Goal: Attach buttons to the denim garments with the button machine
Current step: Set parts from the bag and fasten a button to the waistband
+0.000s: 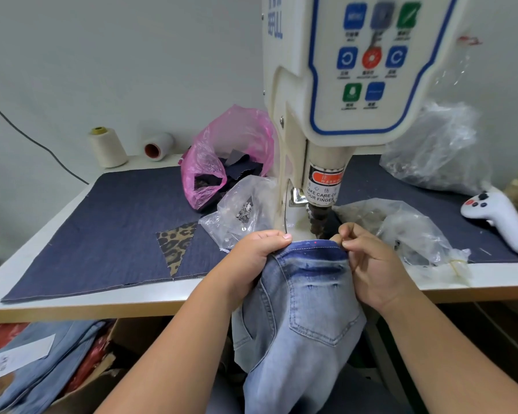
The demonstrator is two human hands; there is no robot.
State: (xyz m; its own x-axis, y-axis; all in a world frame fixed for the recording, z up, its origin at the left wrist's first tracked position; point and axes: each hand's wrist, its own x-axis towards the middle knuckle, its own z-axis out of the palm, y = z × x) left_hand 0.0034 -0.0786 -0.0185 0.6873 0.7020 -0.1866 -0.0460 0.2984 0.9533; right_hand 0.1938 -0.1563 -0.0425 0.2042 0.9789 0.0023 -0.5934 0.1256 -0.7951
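A pair of light blue jeans (305, 312) hangs from the table's front edge, its darker waistband (314, 249) lying just under the punch head (319, 221) of the white button machine (350, 85). A small red light dot shows on the waistband. My left hand (257, 258) grips the waistband's left end, fingers curled over the denim. At the right end my right hand (368, 264) pinches the band between thumb and fingers. A clear bag of metal buttons (243, 213) lies left of the machine's head.
A dark denim mat (108, 228) with a leopard-print patch covers the table. A pink bag of scraps (222, 156), two thread cones (108, 146), clear plastic bags (431, 150) and a white controller (497, 216) lie around the machine. More jeans are piled in a box (42, 363) at lower left.
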